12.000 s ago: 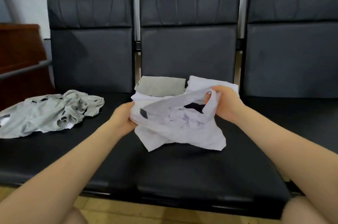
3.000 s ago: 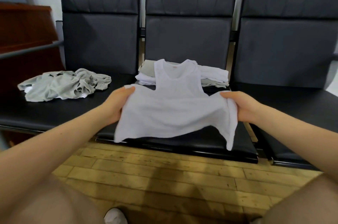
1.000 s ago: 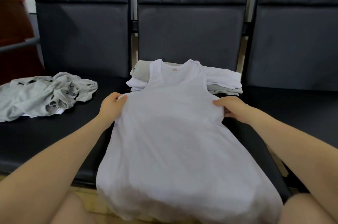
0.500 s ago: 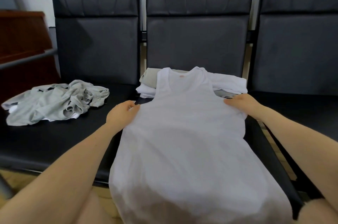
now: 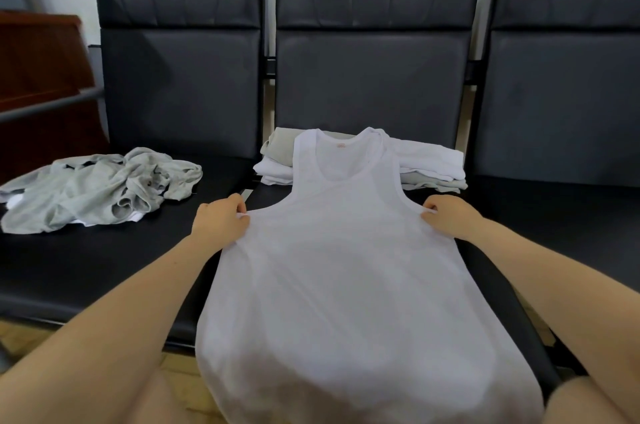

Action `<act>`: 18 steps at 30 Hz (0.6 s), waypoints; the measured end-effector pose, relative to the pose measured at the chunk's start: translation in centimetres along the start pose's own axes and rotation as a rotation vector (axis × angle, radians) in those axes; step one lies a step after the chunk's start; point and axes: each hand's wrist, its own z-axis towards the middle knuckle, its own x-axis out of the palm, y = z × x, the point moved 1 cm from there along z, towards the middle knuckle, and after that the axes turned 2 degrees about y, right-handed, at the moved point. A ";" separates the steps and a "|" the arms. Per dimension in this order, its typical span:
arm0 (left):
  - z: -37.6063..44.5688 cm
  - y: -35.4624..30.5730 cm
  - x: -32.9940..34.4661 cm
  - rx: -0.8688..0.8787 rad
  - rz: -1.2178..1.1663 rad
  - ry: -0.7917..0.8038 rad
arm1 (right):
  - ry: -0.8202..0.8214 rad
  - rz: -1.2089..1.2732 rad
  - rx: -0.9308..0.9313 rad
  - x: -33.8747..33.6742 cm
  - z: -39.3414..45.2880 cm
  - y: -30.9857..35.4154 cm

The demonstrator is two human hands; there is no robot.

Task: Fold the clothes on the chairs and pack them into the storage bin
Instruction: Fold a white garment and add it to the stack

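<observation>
Folding partly done: folded stack (image 5: 429, 160) sits far on middle chair (image 5: 374, 77). White vest (image 5: 346, 268) lies spread, left hand (image 5: 218, 219) and right hand (image 5: 450, 217) fingers pinching its armholes. Grey heap (image 5: 93, 188) left unfolded; bin unseen.

Single head-worn view, wide-angle, looking forward and down from just in front of a row of three black chairs (image 5: 374, 53). Faces the chair backs squarely, middle seat centred, the two outer chairs cut by the frame edges. Close in: both forearms enter from the bottom corners, left hand (image 5: 220, 221) and right hand (image 5: 450, 217) at mid-frame, white vest (image 5: 346, 268) filling the lower middle. Strip of wooden floor (image 5: 20, 337) along the bottom left, brown cabinet (image 5: 38, 70) at the left edge. Straight lines bowed toward the borders. No second view to overlap with
</observation>
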 end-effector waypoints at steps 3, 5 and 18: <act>0.3 0.2 0.3 -0.107 -0.236 0.054 | 0.008 0.037 -0.002 0.2 -0.2 0.5; 0.6 0.1 0.5 -0.145 -0.385 0.083 | 0.006 0.051 -0.008 0.6 -0.3 0.6; 0.7 -2.2 1.4 -0.129 -0.025 -0.179 | -0.357 0.436 -0.013 0.3 0.5 4.9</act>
